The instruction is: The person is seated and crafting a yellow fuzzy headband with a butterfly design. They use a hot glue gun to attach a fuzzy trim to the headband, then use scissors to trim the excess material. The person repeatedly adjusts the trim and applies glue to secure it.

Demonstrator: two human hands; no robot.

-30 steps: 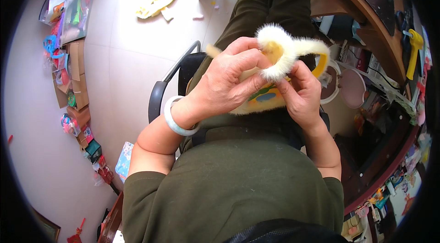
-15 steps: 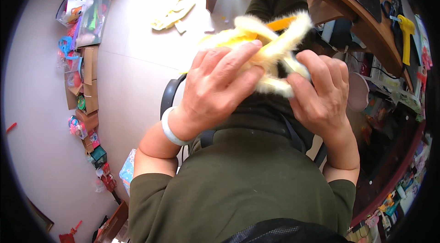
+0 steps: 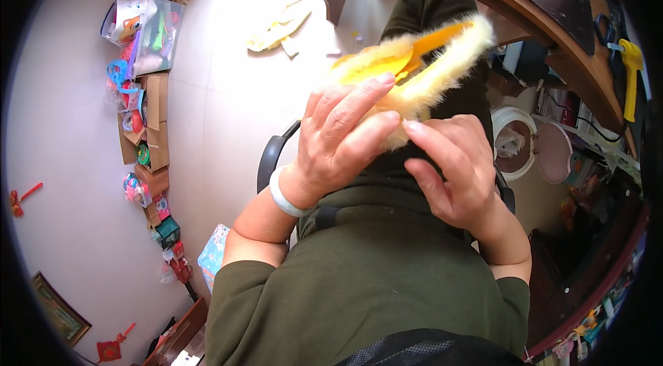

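Observation:
My left hand is closed on a fluffy pale-yellow band, bent into a loop with an orange-yellow strip along its inside. Smooth bright-yellow pieces show at the fingertips of this hand; how they join the fur is hidden. My right hand is just to the right and lower. Its index fingertip meets the lower end of the fur beside my left thumb, while its thumb stands apart, with nothing visible between them. Everything is held above my lap.
A wooden desk curves along the upper right, with scissors and a yellow-handled tool on it. Below stands a lidded white bin. Yellow cloth lies on the floor. Boxes and a clear toy bin line the left wall.
The fluffy loop has opened into a longer, narrower shape pointing up and right. My right hand has moved down and its thumb has come away from the fur. The whole view has shifted slightly.

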